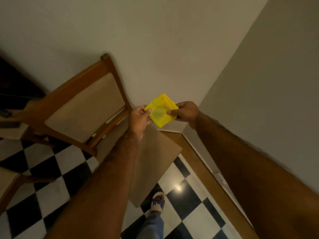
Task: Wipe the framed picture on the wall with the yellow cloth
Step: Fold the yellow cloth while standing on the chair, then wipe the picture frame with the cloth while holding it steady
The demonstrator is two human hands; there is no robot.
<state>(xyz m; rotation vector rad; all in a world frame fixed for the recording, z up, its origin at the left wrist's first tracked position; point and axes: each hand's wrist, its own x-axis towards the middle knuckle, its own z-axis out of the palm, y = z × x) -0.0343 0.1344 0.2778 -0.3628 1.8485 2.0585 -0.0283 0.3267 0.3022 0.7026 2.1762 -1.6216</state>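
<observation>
A folded yellow cloth [160,110] is held in front of me, near the corner of two plain walls. My left hand [139,120] pinches its left edge between thumb and fingers. My right hand [185,112] pinches its right edge. Both arms reach forward from the bottom of the view. No framed picture shows on the walls in this view.
A wooden chair [82,107] with a beige padded back stands against the wall at left. A brown flat board [155,163] leans below my hands. The floor [51,169] is black-and-white checkered. A wooden skirting [203,169] runs along the right wall. My sandalled foot [158,201] is below.
</observation>
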